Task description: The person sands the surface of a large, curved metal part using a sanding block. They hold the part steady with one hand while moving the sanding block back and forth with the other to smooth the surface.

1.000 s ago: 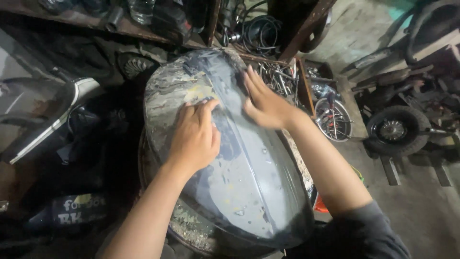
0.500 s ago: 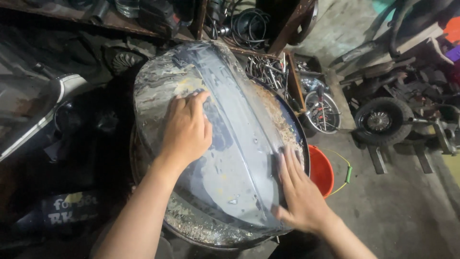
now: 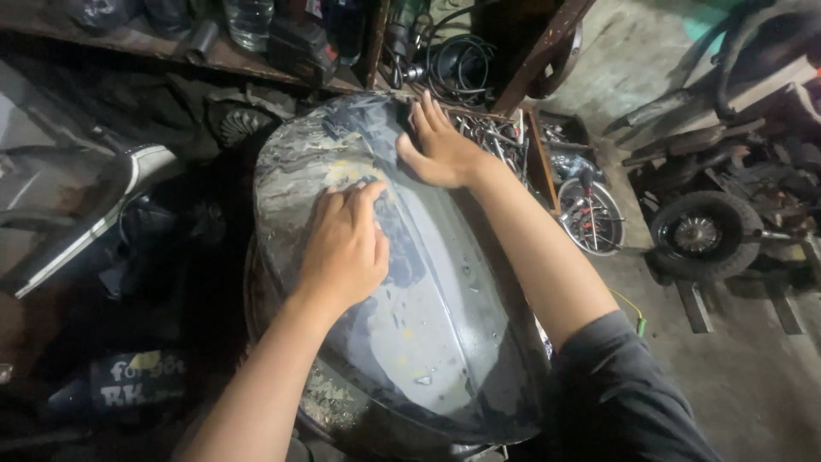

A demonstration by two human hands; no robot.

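Grey domed metal body panel (image 3: pixel 445 342), wet and glossy with streaks of pale filler and worn paint, fills the middle of the view, curving up from the near lower edge toward the cluttered shelf beyond. Its near rim is crusted with rough, flaky residue. The left hand (image 3: pixel 346 248) lies palm down on the panel's upper middle, fingers bent and pressed onto a small dark patch that may be an abrasive sheet, though that cannot be told for sure. Farther up, the right hand (image 3: pixel 440 145) rests flat near the panel's far edge, fingers straight and spread, gripping nothing; its arm ends in a dark sleeve (image 3: pixel 624 393). To the right, the bare concrete floor (image 3: pixel 735 376) looks dusty and stained, and a small black rubber wheel (image 3: pixel 697 235) sits on it among dark machine parts. Behind the panel, a wooden crate of metal tools (image 3: pixel 496 137) stands just beside the right hand, with coiled black cable (image 3: pixel 457 64) on the shelf beyond.
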